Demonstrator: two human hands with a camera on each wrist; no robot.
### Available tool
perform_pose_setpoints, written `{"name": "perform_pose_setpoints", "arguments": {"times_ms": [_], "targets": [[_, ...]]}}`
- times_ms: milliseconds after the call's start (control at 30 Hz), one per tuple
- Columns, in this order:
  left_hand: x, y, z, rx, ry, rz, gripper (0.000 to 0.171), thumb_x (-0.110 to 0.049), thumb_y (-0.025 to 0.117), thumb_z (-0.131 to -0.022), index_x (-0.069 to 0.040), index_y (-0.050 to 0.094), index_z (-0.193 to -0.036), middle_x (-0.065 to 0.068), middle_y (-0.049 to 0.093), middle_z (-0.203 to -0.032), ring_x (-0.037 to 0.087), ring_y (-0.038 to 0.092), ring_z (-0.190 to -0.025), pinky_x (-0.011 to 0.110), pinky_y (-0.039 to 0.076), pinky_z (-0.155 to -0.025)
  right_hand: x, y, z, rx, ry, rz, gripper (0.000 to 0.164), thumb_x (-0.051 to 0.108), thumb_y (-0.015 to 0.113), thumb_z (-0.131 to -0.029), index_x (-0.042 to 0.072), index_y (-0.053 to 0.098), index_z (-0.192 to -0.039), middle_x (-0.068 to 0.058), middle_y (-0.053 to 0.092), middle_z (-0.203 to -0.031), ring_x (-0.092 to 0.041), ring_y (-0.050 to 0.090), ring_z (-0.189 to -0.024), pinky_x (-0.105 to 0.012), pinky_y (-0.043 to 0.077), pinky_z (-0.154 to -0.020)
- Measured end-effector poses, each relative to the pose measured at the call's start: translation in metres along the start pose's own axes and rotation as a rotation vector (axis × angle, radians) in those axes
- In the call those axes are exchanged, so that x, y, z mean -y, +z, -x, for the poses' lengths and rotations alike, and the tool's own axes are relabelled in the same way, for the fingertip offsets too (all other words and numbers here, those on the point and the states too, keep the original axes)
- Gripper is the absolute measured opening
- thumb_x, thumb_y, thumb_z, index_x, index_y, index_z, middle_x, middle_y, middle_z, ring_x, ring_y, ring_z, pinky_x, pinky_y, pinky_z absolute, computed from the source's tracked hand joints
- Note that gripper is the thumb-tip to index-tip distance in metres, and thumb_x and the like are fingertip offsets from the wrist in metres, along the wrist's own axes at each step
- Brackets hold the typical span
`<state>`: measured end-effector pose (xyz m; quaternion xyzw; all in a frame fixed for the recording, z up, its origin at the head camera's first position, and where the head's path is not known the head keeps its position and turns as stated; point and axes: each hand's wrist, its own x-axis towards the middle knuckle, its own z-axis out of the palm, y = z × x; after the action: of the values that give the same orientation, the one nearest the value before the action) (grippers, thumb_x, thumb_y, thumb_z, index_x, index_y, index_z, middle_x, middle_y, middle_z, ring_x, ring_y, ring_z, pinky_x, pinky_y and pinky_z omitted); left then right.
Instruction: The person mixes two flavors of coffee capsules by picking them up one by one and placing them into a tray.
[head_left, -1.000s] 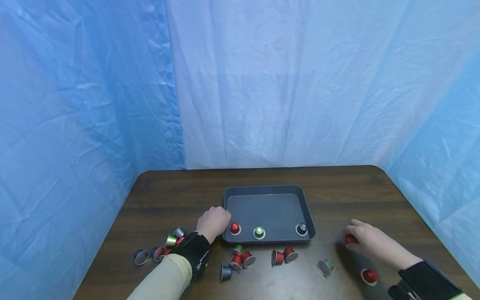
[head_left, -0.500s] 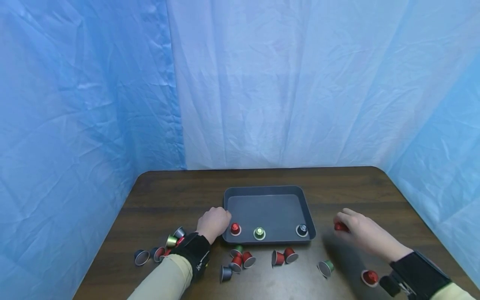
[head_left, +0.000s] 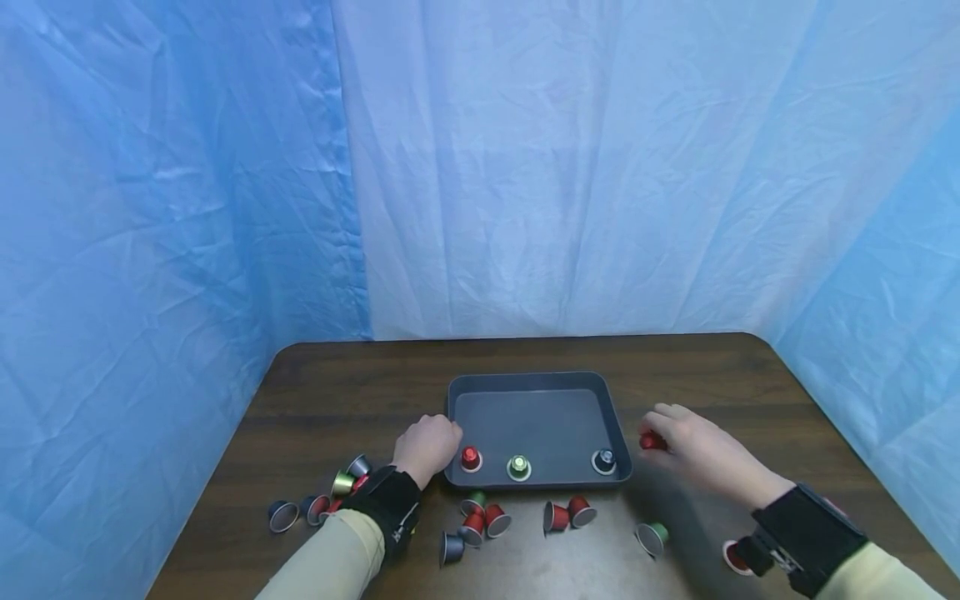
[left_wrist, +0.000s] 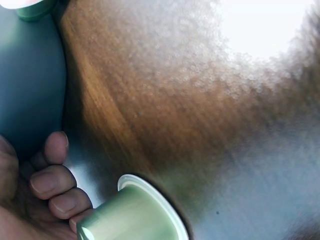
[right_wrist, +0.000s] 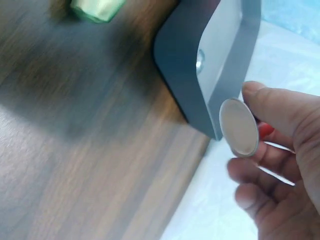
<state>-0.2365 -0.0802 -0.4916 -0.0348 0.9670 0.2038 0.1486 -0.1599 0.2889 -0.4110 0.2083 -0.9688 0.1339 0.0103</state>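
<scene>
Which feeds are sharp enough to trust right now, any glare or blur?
Head view: sharp, evenly lit, wide-angle bend at the edges. Left wrist view: too close, soft, glare washes out the table top right. Right wrist view: motion-smeared, though the red capsule in the right hand reads clearly.

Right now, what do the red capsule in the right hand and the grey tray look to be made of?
The red capsule, pinched in the right hand, looks like thin aluminium: glossy coloured body, and the right wrist view shows a flat, matte silver foil lid. The tray seems to be moulded plastic, possibly coated metal: even dull grey, rounded corners, soft sheen, no seams. The table under both looks like dark wood-grain laminate.
</scene>
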Motion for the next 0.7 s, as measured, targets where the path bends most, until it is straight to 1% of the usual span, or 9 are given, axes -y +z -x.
{"name": "perform_pose_setpoints", "arguments": {"times_ms": [167,467,700], "targets": [[0.000,0.000,0.001,0.002,-0.003,0.012,0.037,-0.033,0.052,-0.105,-0.007,0.069,-0.085,0.008,0.055,-0.069,0.024,0.056,-0.060,0.033,0.044,-0.055,0.004,0.004,-0.008,-0.037,-0.065,-0.008,0.026,0.012,0.087,-0.080,0.012,0.070,-0.100,0.009,0.052,-0.085,-0.005,0.048,-0.075,-0.023,0.048,-0.063],[0.000,-0.001,0.003,0.000,0.000,0.021,0.037,-0.033,0.053,-0.104,-0.006,0.069,-0.085,0.008,0.055,-0.068,0.024,0.056,-0.060,0.032,0.044,-0.055,0.015,0.012,-0.019,-0.018,-0.133,-0.038,0.024,0.013,0.085,-0.083,0.011,0.069,-0.101,0.008,0.052,-0.088,-0.004,0.049,-0.078,-0.023,0.050,-0.065],[0.001,-0.002,0.003,-0.006,0.005,0.025,0.038,-0.034,0.053,-0.104,-0.007,0.069,-0.083,0.008,0.055,-0.068,0.024,0.055,-0.060,0.032,0.043,-0.055,0.018,0.020,-0.027,-0.027,-0.187,-0.039,0.023,0.012,0.084,-0.084,0.011,0.067,-0.100,0.007,0.052,-0.088,-0.005,0.049,-0.078,-0.023,0.049,-0.065]]}}
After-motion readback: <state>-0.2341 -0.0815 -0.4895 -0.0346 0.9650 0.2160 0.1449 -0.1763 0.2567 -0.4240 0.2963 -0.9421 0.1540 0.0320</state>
